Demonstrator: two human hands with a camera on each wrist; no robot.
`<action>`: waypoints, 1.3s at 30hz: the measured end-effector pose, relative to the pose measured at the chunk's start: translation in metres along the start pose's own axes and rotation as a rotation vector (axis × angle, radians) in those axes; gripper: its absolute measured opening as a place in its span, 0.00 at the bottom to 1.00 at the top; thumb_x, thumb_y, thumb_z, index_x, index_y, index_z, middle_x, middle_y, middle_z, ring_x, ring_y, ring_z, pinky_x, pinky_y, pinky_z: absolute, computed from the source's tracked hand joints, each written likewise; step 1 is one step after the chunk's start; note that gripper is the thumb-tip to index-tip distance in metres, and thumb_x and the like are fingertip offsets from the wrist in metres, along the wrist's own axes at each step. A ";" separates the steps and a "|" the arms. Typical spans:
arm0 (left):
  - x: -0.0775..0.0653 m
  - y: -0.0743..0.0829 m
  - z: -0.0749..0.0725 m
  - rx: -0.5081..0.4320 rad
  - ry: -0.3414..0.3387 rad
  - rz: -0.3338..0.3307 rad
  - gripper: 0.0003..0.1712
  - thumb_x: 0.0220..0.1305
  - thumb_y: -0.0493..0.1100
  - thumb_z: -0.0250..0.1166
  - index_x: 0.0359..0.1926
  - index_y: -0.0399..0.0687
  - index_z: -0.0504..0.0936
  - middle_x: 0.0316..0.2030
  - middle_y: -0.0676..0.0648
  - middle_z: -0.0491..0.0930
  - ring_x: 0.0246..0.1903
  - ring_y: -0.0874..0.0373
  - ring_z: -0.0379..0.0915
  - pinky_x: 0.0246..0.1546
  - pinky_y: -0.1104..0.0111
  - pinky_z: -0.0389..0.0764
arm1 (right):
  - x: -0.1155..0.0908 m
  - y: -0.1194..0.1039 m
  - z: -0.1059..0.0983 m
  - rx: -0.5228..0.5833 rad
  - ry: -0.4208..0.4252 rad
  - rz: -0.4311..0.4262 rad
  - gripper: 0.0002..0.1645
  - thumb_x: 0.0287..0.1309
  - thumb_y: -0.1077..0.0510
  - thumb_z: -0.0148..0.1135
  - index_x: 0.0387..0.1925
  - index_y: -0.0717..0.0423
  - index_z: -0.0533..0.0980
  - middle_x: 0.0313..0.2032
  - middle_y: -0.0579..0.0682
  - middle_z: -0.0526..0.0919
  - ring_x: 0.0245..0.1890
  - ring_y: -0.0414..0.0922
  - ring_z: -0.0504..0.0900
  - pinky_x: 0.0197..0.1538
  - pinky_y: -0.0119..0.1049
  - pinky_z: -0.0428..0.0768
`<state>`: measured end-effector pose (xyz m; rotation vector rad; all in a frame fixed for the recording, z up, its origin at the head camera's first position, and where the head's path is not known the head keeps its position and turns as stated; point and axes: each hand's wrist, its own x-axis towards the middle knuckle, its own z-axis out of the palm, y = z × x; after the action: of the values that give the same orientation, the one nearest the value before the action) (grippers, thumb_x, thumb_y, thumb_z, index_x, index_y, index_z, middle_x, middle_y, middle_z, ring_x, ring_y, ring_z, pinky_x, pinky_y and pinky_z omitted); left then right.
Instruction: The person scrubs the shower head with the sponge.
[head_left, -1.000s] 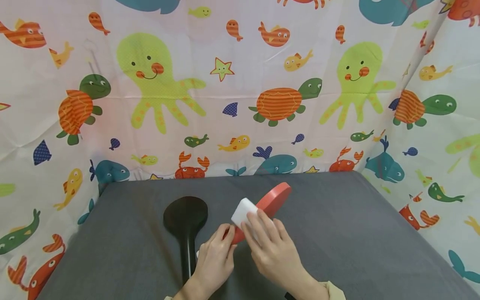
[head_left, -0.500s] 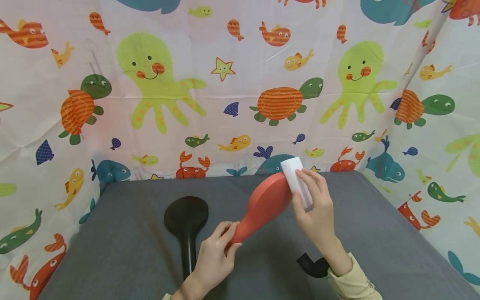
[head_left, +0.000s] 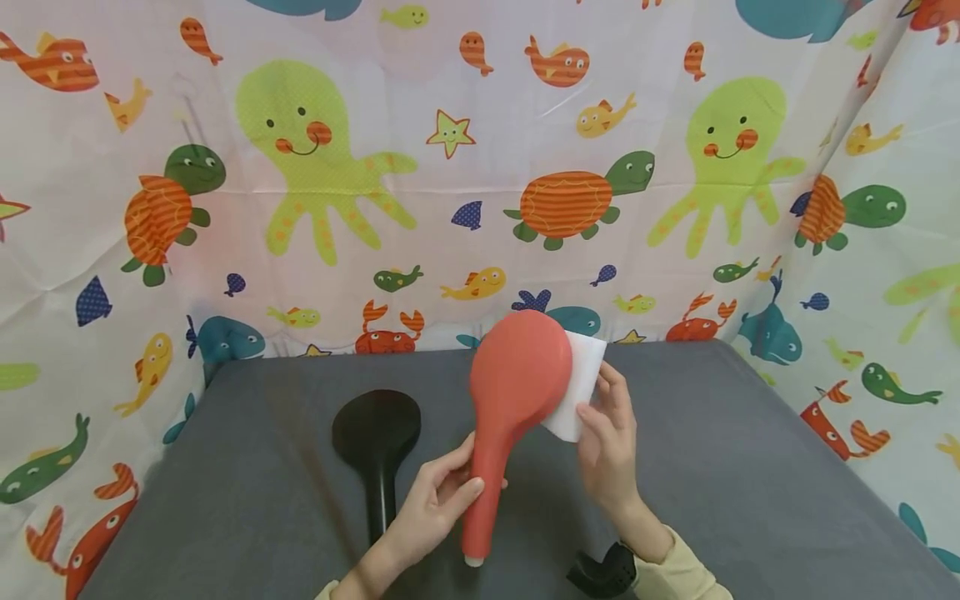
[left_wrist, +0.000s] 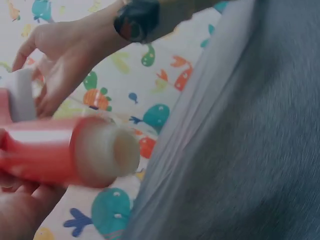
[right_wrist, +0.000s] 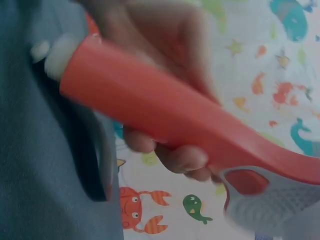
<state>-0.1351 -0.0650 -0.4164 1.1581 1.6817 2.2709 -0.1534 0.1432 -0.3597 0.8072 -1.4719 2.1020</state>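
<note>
My left hand (head_left: 435, 496) grips the handle of a red shower head (head_left: 521, 367), held above the grey table with its head up and its rounded back toward the head view. Its pale hollow handle end (left_wrist: 107, 155) points at the left wrist camera. A grey nozzle face (right_wrist: 275, 200) shows in the right wrist view. With thumb and fingers my right hand (head_left: 611, 433) holds a white sponge (head_left: 581, 387) at the right edge of the shower head, which hides part of the sponge.
A black shower head (head_left: 377, 429) lies on the grey table (head_left: 750, 483) left of the red one, its handle partly behind my left arm. A white curtain (head_left: 465, 75) with printed sea animals hangs behind and at both sides.
My left hand has turned the red shower head from slanting rightward to nearly upright. My right hand has moved the sponge from over it, out to its far end, then to its right edge.
</note>
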 end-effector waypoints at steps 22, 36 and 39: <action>-0.002 -0.003 0.003 -0.327 -0.107 -0.260 0.21 0.69 0.34 0.47 0.59 0.23 0.64 0.38 0.43 0.82 0.36 0.55 0.80 0.42 0.61 0.80 | 0.001 0.015 0.010 -0.721 -0.357 -0.606 0.18 0.63 0.58 0.55 0.53 0.60 0.75 0.52 0.67 0.68 0.57 0.61 0.65 0.59 0.39 0.67; -0.004 -0.004 0.003 -0.300 -0.008 -0.139 0.18 0.68 0.31 0.43 0.55 0.25 0.69 0.40 0.35 0.81 0.37 0.52 0.80 0.41 0.62 0.79 | 0.000 0.027 -0.032 -0.956 -0.160 -0.269 0.29 0.51 0.70 0.62 0.57 0.61 0.72 0.56 0.62 0.67 0.54 0.57 0.66 0.48 0.43 0.72; -0.004 -0.005 0.002 -0.321 0.008 -0.139 0.18 0.69 0.32 0.42 0.54 0.27 0.70 0.39 0.40 0.82 0.38 0.52 0.80 0.42 0.62 0.79 | -0.013 0.026 -0.021 -0.902 -0.263 -0.333 0.22 0.59 0.60 0.57 0.56 0.60 0.73 0.56 0.62 0.67 0.54 0.57 0.66 0.49 0.43 0.67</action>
<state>-0.1329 -0.0636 -0.4223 0.9327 1.2899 2.3462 -0.1654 0.1540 -0.3919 0.8720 -1.9926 0.9351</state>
